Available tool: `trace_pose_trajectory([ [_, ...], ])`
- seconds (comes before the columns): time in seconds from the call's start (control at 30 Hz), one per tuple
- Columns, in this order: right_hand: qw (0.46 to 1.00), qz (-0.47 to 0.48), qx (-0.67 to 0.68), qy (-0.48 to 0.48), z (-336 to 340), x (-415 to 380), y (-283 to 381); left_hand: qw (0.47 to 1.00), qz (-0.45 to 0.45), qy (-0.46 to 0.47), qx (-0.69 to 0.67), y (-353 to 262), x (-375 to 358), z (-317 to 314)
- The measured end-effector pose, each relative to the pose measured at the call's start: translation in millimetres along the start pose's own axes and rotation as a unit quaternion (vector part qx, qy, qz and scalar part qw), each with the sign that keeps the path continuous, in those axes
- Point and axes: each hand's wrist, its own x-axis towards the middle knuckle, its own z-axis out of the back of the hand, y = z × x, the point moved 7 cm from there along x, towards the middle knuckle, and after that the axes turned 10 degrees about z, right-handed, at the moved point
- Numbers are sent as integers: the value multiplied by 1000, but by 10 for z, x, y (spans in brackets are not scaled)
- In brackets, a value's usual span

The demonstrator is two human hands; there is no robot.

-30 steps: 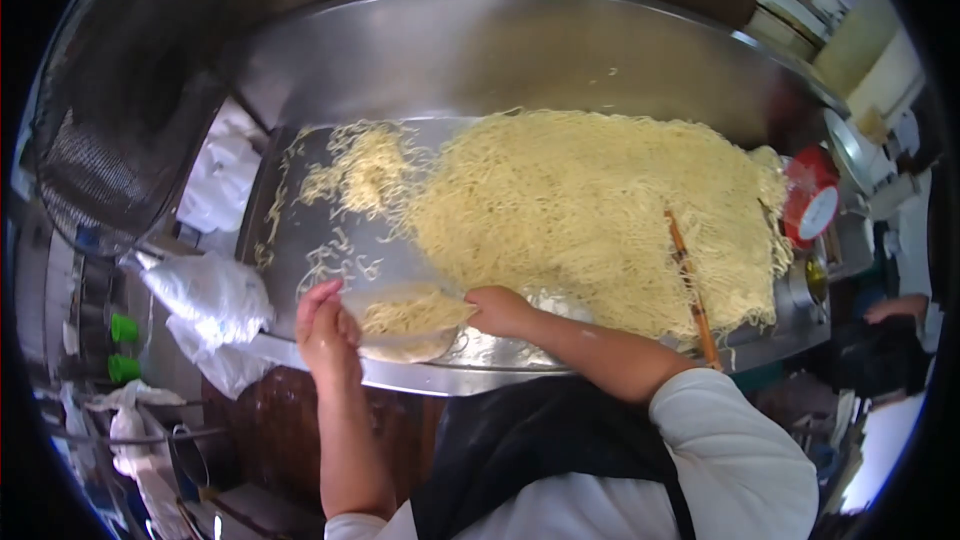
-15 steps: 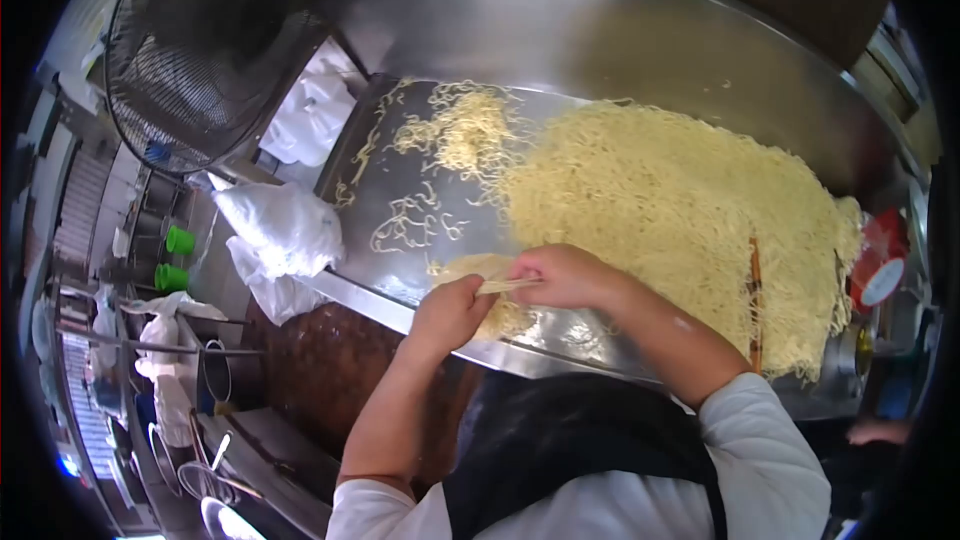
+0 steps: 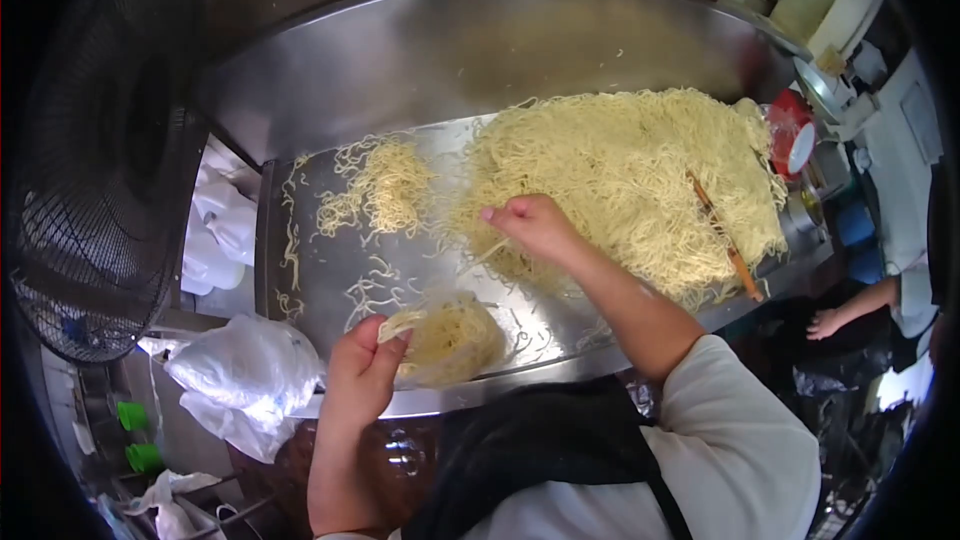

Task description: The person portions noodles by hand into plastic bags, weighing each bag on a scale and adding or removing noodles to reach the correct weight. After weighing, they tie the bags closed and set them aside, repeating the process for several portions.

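Note:
My left hand [image 3: 365,365] is closed on the gathered edge of a clear plastic bag of noodles [image 3: 455,342], near the front edge of the metal table. The bag is bulging with pale yellow noodles. Away from it, my right hand [image 3: 532,225] hovers by the left side of a big noodle heap [image 3: 630,180], its fingers curled together. A thin pale strip shows beneath those fingers; whether they hold it, I cannot make out. A smaller noodle pile [image 3: 390,190] lies farther left, with loose strands around it.
A brown wooden stick [image 3: 725,237] rests on the heap's right part. Beyond it sits a red container [image 3: 790,133]. White plastic bags [image 3: 245,375] hang at the table's left corner, below a large fan [image 3: 95,170]. At right, another person's hand [image 3: 826,323] is visible.
My hands were together at the bag's neck; now they are apart. The right has moved up toward the heap, while the left keeps the bag. The view has shifted to the right.

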Motion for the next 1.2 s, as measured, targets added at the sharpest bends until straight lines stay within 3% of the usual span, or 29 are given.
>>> trace_pose_trajectory([
  [0.1, 995, 10, 10, -99, 127, -24, 10, 998, -54, -17, -11, 64, -17, 203],
  [0.27, 991, -15, 45, -127, 71, -20, -397, 996, 68, 19, 56, 533, 46, 411],
  [0.33, 992, -15, 28, -123, 0, -23, -450, 995, 47, -2, 90, 668, 66, 451],
  [0.4, 991, 43, -69, -103, -85, -10, -400, 959, 88, -32, 267, 807, 102, 517],
  [0.43, 991, 44, -69, -102, -101, 2, -380, 950, 85, -42, 297, 803, 121, 524],
  [0.5, 968, 51, -245, -30, -204, 22, -299, 937, 86, -45, 337, 736, 121, 501],
  [0.53, 968, 48, -244, -30, -198, 19, -239, 921, 87, -47, 377, 708, 126, 493],
  [0.7, 944, -33, -319, 78, -76, 40, -2, 912, 83, -34, 401, 792, 260, 511],
  [0.9, 945, 23, -320, -66, 259, 41, 158, 923, 86, -19, 373, 965, 389, 476],
  [1.1, 966, -3, -257, -35, 177, 122, 191, 926, 71, -10, 370, 986, 445, 439],
  [1.2, 977, 33, -207, -44, 82, 122, 241, 929, 84, -7, 362, 1076, 465, 461],
])
